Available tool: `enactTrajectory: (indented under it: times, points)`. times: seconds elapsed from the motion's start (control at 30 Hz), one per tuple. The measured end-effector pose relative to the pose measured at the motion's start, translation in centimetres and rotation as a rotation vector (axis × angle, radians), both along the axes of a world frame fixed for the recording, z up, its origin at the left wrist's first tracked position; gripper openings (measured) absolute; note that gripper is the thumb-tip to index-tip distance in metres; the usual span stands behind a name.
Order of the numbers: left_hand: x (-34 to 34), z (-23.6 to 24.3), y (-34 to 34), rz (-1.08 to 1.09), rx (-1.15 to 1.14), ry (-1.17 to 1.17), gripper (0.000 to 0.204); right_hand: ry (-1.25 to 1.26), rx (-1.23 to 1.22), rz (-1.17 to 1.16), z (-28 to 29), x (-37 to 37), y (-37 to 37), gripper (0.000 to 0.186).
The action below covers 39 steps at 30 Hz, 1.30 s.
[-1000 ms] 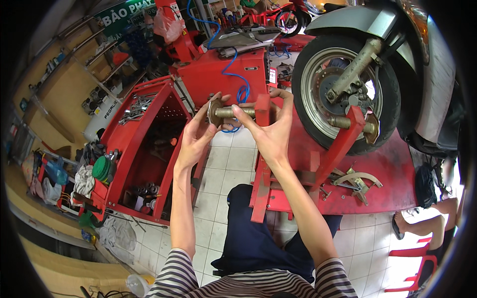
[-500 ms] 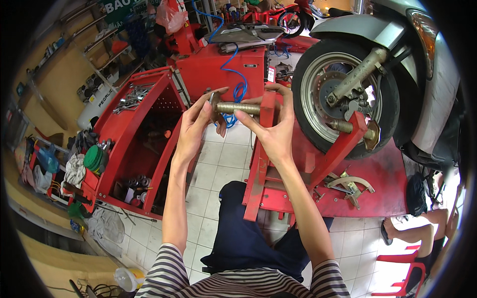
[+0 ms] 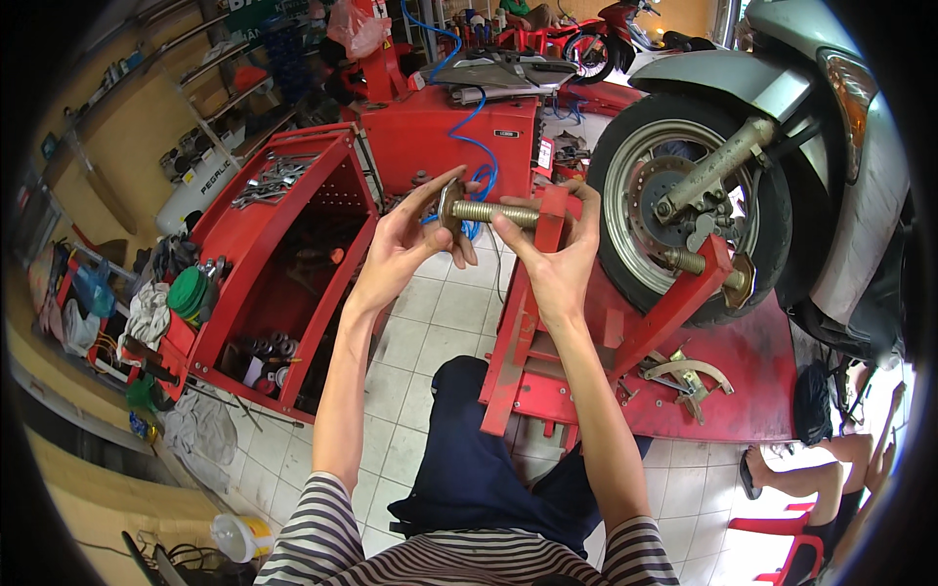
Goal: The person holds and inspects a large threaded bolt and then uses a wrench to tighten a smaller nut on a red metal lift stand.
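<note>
A threaded clamp screw [image 3: 479, 212] with a round metal plate [image 3: 448, 204] on its left end runs level through a red upright post [image 3: 550, 230]. My left hand [image 3: 403, 239] curls its thumb and fingers round the plate. My right hand [image 3: 562, 269] is closed about the post, its thumb laid on the thread and its other fingers partly hidden behind. To the right, a second clamp screw [image 3: 684, 259] passes through another red post [image 3: 674, 305], its end plate beside the tyre of a scooter's front wheel [image 3: 608, 210].
The wheel stands over a red lift platform [image 3: 752, 391], where a curved metal part [image 3: 689, 376] lies. On the left is a red tool cart [image 3: 303, 361] with several wrenches [image 3: 278, 181] on top. A blue hose [image 3: 481, 156] hangs behind. Someone's bare leg [image 3: 796, 474] shows at lower right.
The view has shifted, so the scene sits slightly lower and further right. My left fingers have changed position round the plate, while my right hand stays at the post and thread.
</note>
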<state>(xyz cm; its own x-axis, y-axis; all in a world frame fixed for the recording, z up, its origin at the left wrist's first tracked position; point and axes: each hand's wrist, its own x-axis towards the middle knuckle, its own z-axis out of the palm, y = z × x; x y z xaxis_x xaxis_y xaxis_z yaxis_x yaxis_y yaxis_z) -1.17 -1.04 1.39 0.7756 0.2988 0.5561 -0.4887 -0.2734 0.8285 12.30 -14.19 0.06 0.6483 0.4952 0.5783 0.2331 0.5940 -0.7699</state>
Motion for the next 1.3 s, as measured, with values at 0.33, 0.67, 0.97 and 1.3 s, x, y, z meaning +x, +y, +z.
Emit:
enactTrajectory:
  times: [0.33,0.67,0.97,1.3]
  points:
    - [1.1,-0.6,0.5,0.066,-0.047,-0.010,0.063,-0.117,-0.078,-0.050,1.2,0.1,-0.8,0.061]
    - [0.6,-0.1,0.1,0.113,0.103,-0.032,0.072,-0.120,-0.161,-0.104,1.2,0.1,-0.8,0.061]
    - [0.9,-1.5,1.6,0.068,-0.071,0.043,0.070,-0.074,-0.067,-0.039,1.0,0.2,-0.7,0.062]
    - [1.3,-1.3,0.6,0.021,-0.045,-0.115,0.070,-0.064,-0.054,-0.069,0.6,0.3,-0.3,0.067]
